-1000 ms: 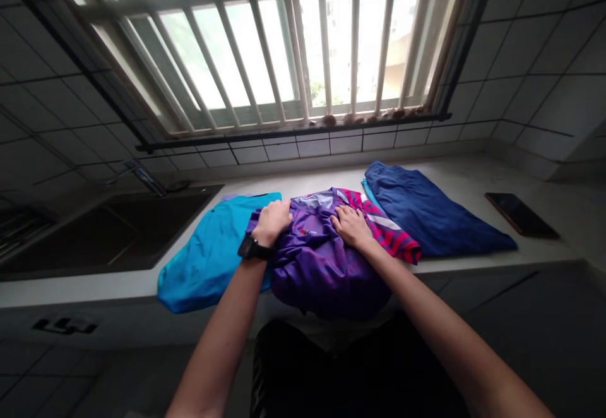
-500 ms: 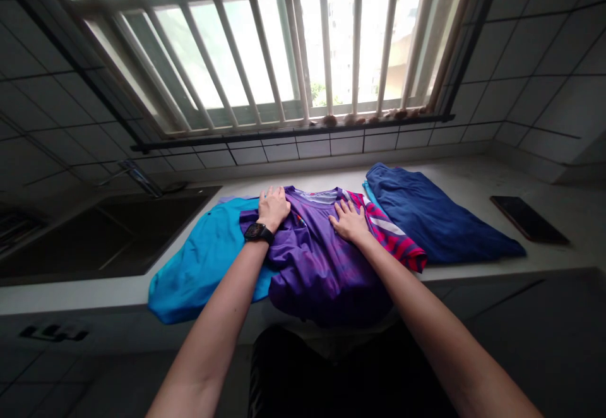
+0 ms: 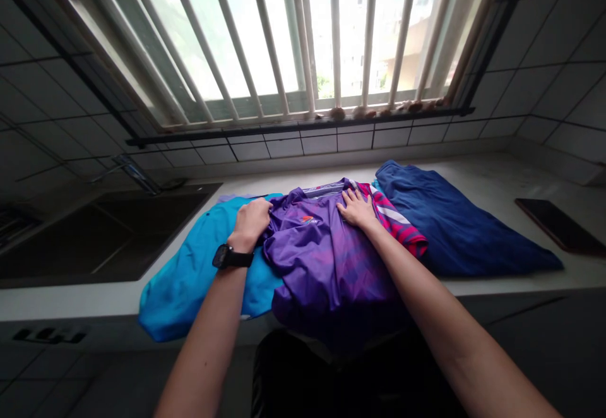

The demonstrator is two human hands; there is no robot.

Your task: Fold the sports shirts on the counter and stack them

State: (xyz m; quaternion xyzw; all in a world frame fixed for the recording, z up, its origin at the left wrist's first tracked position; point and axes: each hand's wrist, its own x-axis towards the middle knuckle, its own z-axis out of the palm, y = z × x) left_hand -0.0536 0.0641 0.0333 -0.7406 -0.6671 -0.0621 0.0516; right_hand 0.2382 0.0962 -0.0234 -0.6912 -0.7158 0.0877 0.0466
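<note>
A purple T-shirt point(image 3: 326, 260) with a pink and red patterned sleeve lies on the counter, its collar toward the window and its lower part hanging over the front edge. My left hand point(image 3: 252, 221), with a black watch on the wrist, is closed on the shirt's left shoulder side, the fingertips hidden. Spread flat on the right chest of the shirt is my right hand point(image 3: 357, 208), fingers apart. Partly under the purple shirt lies a bright blue garment point(image 3: 189, 273). Folded dark blue clothing point(image 3: 449, 222) rests to the right.
At the left a dark sink point(image 3: 118, 235) with a metal faucet point(image 3: 135, 173) is set into the white counter point(image 3: 57, 301). A dark phone point(image 3: 563, 225) lies at the far right. Behind the counter is a barred window point(image 3: 274, 45) with small stones point(image 3: 337, 113) on its sill.
My left hand has slid left and closed on the purple shirt's side, uncovering a small chest logo. The right hand stays flat on the shirt. The view has shifted slightly.
</note>
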